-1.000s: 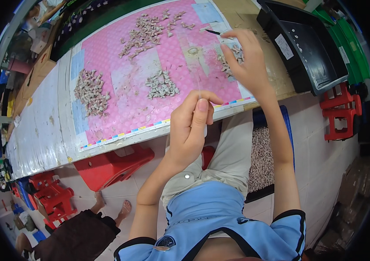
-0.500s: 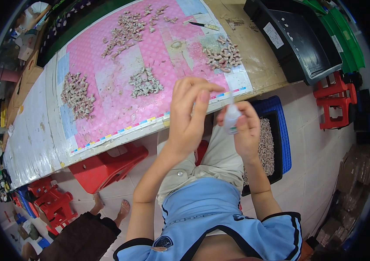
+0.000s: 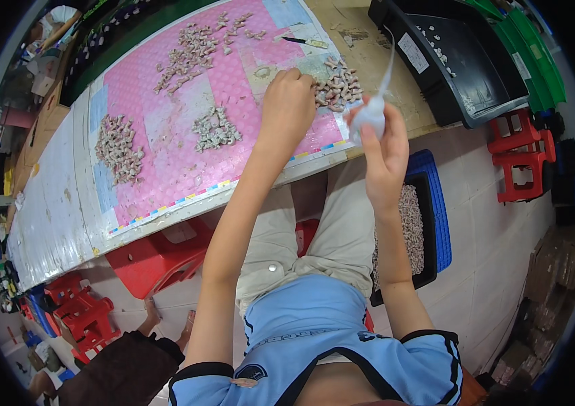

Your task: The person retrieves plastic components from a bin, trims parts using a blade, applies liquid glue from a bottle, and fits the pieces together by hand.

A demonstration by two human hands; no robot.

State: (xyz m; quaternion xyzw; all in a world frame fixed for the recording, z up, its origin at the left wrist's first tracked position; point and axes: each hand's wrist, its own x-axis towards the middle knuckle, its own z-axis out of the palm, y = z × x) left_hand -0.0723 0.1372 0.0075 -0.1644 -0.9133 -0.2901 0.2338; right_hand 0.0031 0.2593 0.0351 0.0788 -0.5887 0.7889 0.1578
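A small white squeeze bottle [image 3: 370,116] is gripped in the right hand [image 3: 383,152], fingers wrapped and pressed about its body, held just off the near edge of the pink mat [image 3: 186,122]; its long thin nozzle is pointed up and away over the bench, the long axis running near upright. It is judged light, soft-walled and easily squeezed — best held round the belly. The left hand [image 3: 289,101] is laid at the mat's right side, fingers curled down onto a heap of small pale parts [image 3: 336,84] — whether one is pinched cannot be told.

A pink dimpled mat [image 3: 186,142] with a multicoloured edge strip covers the white table [image 3: 43,223], beside black [image 3: 463,68] and green trays [image 3: 538,68], red stools [image 3: 524,155] and a blue crate [image 3: 436,203].
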